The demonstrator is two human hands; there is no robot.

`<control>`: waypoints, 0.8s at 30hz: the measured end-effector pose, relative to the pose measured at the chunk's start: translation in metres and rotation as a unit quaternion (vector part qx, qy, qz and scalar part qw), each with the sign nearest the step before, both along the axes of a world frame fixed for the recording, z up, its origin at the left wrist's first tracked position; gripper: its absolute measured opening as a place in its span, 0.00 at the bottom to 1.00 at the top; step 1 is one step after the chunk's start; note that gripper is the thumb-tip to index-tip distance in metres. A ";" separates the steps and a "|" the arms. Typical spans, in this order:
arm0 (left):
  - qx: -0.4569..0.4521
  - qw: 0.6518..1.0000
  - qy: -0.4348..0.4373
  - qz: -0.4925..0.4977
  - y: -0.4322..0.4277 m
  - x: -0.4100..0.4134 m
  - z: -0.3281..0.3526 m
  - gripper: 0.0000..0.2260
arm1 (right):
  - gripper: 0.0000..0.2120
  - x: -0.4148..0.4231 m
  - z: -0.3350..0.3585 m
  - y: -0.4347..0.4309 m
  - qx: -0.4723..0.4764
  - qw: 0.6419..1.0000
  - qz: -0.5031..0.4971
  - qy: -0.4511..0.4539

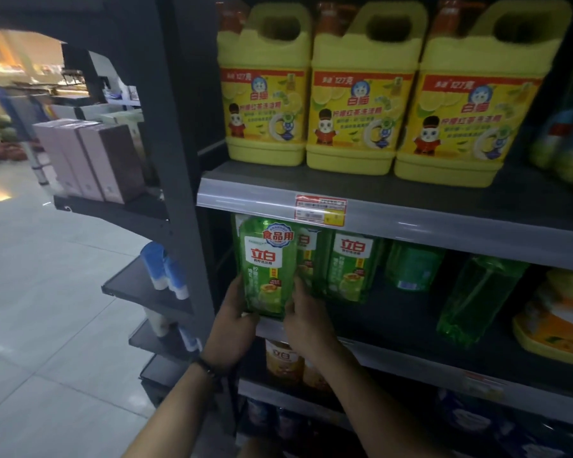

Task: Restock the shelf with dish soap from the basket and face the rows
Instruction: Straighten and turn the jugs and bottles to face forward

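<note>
Soap pouch (268, 269) front-left on middle shelf (397, 315); jugs (358, 94) above.

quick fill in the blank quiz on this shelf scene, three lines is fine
1. The left hand and right hand together hold a ____ dish soap pouch.
2. On the upper shelf, ____ yellow jugs stand in view.
3. The pouch is at the ____ end of its row, beside the dark upright.
Missing words: green; three; left.
</note>
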State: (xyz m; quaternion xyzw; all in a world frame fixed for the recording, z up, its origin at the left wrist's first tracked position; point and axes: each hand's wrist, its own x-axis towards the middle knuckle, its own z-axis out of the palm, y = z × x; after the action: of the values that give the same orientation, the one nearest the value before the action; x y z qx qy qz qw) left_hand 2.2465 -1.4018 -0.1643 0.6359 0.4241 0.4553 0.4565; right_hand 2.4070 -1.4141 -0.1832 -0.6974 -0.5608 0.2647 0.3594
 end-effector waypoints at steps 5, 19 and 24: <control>0.008 0.999 0.044 0.028 0.031 -0.012 -0.021 0.44 | 0.32 -0.022 0.002 0.017 -0.022 0.999 0.022 0.042; -0.023 0.993 0.094 0.069 0.009 -0.001 -0.013 0.42 | 0.40 -0.039 0.006 0.030 -0.049 0.995 0.056 0.068; -0.038 0.990 0.118 0.070 0.013 -0.004 -0.010 0.41 | 0.40 -0.043 0.016 0.027 -0.057 0.993 0.068 0.078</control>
State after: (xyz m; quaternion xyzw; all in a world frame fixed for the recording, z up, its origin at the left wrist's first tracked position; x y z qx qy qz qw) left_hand 2.2422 -1.3885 -0.1742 0.6361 0.5354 0.3916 0.3941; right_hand 2.3637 -1.3871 -0.1669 -0.6542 -0.5609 0.3736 0.3431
